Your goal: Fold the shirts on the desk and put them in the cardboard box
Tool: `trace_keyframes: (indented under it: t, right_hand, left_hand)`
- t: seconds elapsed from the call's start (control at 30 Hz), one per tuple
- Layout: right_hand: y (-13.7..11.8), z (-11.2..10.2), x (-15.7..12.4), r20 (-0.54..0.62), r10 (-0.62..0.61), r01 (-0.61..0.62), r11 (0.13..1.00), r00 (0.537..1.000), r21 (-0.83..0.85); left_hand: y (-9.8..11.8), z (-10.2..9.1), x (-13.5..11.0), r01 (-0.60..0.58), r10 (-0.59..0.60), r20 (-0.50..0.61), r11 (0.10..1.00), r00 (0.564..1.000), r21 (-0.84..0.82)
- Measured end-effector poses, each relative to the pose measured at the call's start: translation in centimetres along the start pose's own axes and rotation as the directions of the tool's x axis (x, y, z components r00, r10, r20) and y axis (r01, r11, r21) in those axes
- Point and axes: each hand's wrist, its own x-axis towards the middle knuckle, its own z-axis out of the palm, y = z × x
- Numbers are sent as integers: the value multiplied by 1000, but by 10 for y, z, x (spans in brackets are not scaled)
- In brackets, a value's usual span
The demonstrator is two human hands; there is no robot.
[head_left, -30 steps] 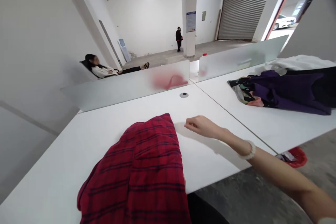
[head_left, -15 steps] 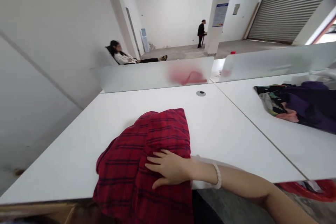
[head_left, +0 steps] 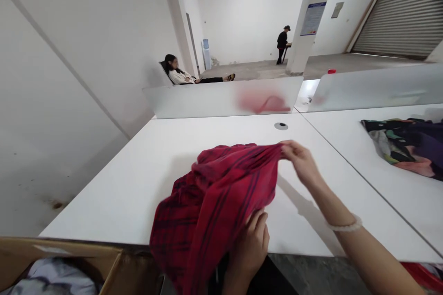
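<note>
A red plaid cloth garment (head_left: pixel 221 193) with dark stripes lies bunched near the front edge of the white table, partly hanging over it; its exact kind cannot be made out. My right hand (head_left: pixel 301 159), with a pale bead bracelet at the wrist, pinches one corner and pulls it up and to the right, so the fabric stretches taut. Lower down, my left hand (head_left: pixel 254 235) curls its fingers around the right-hand edge of the garment, its thumb hidden by fabric.
Frosted dividers (head_left: pixel 221 99) line the back of the white table (head_left: pixel 138 170). To the right lies a pile of dark and patterned clothes (head_left: pixel 408 143). A cardboard box (head_left: pixel 110 267) holding pale cloth stands at the lower left. Beyond, one person (head_left: pixel 182 73) reclines and another (head_left: pixel 283 44) stands.
My right hand, spread flat on the garment before, now grips its corner and has lifted it to the right. My left hand has come into view holding the edge. The view has shifted left.
</note>
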Motion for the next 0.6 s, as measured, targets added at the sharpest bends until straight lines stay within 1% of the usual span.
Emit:
trace_keyframes:
  t: [0.1,0.17,0.27,0.33,0.4,0.43,0.47,0.5,0.53,0.6]
  right_hand:
    - [18,-44,0,-129,58,-63,998,990,-32]
    - [29,-65,-6,-203,92,-104,993,975,-48]
    - [35,-82,-17,-277,130,-150,987,952,-53]
    - [25,-84,-23,-257,107,-122,992,961,-42]
    - [3,-79,-29,-149,15,-24,998,989,-61]
    - [-12,-75,-32,-61,-58,53,995,996,-85]
    - [-29,-69,-36,42,-144,148,981,989,-121]
    - [-45,-61,-39,151,-237,260,952,960,-162]
    - [-58,-53,-43,261,-327,382,902,908,-199]
    - [-75,-35,-51,454,-458,602,759,765,-248]
  left_hand:
    - [-1,-3,1,-57,57,39,998,998,-1]
    - [-3,-3,0,-62,61,42,998,997,31]
    - [-5,-1,-1,-83,82,16,994,996,64]
    - [-6,0,-2,-123,123,9,986,992,113]
    - [-7,1,-3,-150,148,25,970,989,190]
    - [-8,2,-4,-157,151,41,962,988,223]
    - [-8,2,-5,-162,153,57,956,987,245]
    - [-8,1,-5,-162,147,75,953,986,256]
    - [-8,1,-5,-156,135,96,953,986,259]
    - [-6,-1,-5,-108,70,153,960,986,259]
